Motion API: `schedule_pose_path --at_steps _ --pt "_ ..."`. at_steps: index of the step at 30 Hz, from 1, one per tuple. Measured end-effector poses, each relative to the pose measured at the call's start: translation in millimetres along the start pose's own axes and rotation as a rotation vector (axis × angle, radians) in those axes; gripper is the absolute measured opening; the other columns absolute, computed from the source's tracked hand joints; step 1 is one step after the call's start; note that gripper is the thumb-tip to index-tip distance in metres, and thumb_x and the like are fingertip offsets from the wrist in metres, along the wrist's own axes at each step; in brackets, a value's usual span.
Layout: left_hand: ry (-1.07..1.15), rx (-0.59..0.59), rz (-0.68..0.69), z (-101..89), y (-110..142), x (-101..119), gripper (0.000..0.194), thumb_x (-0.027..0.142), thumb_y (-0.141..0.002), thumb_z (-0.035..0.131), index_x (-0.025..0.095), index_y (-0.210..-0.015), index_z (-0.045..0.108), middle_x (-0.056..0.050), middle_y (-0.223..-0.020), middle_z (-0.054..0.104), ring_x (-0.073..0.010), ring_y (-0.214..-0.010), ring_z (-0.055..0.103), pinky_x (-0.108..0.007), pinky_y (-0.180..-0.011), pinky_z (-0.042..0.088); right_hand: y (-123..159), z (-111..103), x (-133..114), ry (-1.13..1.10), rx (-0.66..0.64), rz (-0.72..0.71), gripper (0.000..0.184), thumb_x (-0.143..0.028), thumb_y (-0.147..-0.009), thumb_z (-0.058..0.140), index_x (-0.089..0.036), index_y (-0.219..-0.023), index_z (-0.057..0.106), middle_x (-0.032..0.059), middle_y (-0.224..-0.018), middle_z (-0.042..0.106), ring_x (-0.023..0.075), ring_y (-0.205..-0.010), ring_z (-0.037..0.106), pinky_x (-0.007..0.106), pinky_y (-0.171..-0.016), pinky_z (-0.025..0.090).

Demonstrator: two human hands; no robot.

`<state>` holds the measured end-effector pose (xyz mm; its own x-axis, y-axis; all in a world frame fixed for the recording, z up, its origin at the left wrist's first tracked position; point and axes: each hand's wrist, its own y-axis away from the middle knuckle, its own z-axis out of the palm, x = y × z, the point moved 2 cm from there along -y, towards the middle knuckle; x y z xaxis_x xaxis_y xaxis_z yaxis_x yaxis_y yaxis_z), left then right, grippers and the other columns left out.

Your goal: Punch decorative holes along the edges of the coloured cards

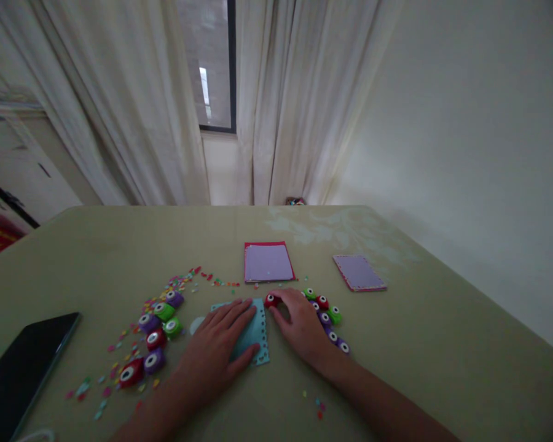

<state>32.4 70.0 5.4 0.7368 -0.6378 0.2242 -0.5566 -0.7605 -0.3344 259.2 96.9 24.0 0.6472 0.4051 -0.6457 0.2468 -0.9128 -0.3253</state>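
My left hand (214, 344) lay flat on blue paper (256, 334); my right hand (303, 322) pinched a red punch (271, 301). Pressing too softly risked a slip.

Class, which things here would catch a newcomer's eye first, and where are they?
Probably the glossy red, green and purple punches, clustered on both sides of the hands. Next, the bright confetti scattered mostly at left, and the pale blue paper under the left hand.

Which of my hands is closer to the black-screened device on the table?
Your left hand. It lies on the blue paper, to the right of the device; your right hand is farther along that way, holding a small red punch at the paper's right edge.
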Motion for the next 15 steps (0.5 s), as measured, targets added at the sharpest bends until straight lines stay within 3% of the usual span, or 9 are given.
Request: schedule_pose_path --at_steps 15 --pt "-0.022 0.047 -0.025 6.4 7.8 0.0 0.060 0.049 -0.106 0.062 0.028 -0.162 0.049 -0.007 -0.160 0.059 -0.0297 -0.141 0.060 -0.048 -0.117 0.051 1.2 -3.8 -2.4 -0.082 0.001 0.029 0.029 -0.009 -0.092 0.069 -0.021 -0.117 0.074 0.0084 -0.116 0.078 0.0259 -0.110 0.071 0.041 -0.101 0.053"
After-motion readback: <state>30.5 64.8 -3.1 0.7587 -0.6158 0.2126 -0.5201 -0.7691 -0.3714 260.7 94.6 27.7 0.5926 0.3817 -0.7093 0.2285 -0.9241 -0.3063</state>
